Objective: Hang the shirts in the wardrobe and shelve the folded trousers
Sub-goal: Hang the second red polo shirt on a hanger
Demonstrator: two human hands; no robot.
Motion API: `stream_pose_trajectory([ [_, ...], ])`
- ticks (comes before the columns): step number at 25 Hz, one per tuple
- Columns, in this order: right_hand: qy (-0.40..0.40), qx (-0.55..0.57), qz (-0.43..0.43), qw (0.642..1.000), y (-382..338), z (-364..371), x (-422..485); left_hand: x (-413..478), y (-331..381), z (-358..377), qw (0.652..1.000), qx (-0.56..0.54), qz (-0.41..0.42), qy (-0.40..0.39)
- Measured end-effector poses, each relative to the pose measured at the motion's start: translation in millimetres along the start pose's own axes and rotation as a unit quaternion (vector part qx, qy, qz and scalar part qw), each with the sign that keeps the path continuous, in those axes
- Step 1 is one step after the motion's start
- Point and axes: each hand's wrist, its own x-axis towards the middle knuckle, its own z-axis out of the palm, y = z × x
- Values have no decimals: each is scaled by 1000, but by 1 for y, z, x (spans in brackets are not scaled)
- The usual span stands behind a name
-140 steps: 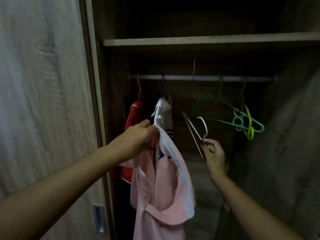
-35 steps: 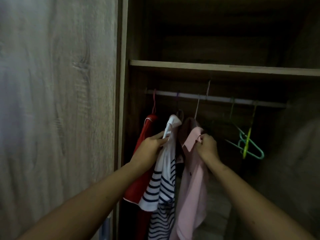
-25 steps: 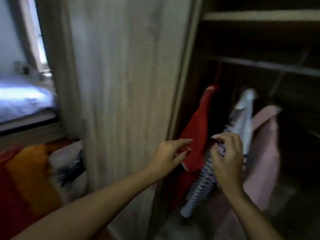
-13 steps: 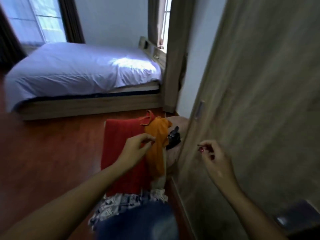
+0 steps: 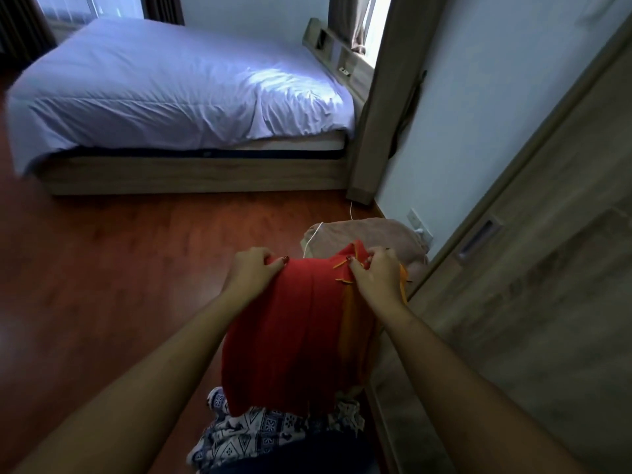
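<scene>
Head view: the left hand [image 5: 254, 270] pinches the top edge of a red shirt [image 5: 294, 336], thumb over the cloth. The right hand [image 5: 376, 273] pinches its orange-trimmed edge close by. The shirt hangs below both hands, over patterned fabric [image 5: 260, 436]. Right of the right hand stands the wardrobe door [image 5: 533, 302]; beyond both hands lies a bed [image 5: 178, 87].

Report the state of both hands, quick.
Left hand: grips the red shirt at its top edge.
Right hand: pinches the red shirt at its collar.
</scene>
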Motion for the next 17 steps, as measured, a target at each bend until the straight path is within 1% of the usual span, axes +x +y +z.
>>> stream_pose_trajectory([
  [2, 5, 1, -3, 1000, -3, 11, 10, -1, 1, -2, 998, -55, 7, 42],
  [3, 19, 18, -1, 1000, -7, 11, 11, -3, 1, -1, 994, -83, 26, 65],
  [4, 31, 64, 8, 997, -10, 7, 10, -8, 2, -2, 987, -123, 53, 88],
  [5, 30, 151, 26, 988, -14, 1, 6, -16, 3, -4, 975, -173, 87, 106],
  [6, 16, 279, 46, 959, -18, -9, 2, -26, 2, -7, 960, -223, 127, 115],
  [7, -9, 395, 67, 916, -18, -18, -7, -38, 0, -12, 944, -265, 167, 108],
  [8, -23, 463, 87, 882, -14, -22, -13, -49, -7, -15, 932, -292, 196, 83],
  [9, -30, 460, 113, 880, -9, -22, -19, -58, -14, -17, 928, -303, 211, 59],
  [10, -44, 404, 151, 901, -2, -17, -21, -65, -23, -16, 927, -314, 203, 33],
  [11, -56, 312, 182, 931, 5, -9, -22, -71, -31, -13, 928, -334, 166, 14],
  [12, -76, 244, 204, 945, 8, -3, -26, -77, -37, -7, 918, -382, 103, -1],
  [13, -105, 223, 211, 946, 8, 3, -29, -81, -41, 0, 899, -436, 35, -15],
  [14, -127, 241, 205, 940, 6, 6, -34, -85, -42, 7, 881, -471, -23, -26],
  [15, -144, 255, 190, 937, 3, 7, -39, -88, -40, 14, 865, -497, -62, -43],
  [17, -183, 231, 157, 943, 0, 11, -44, -93, -29, 21, 821, -549, -136, -73],
])
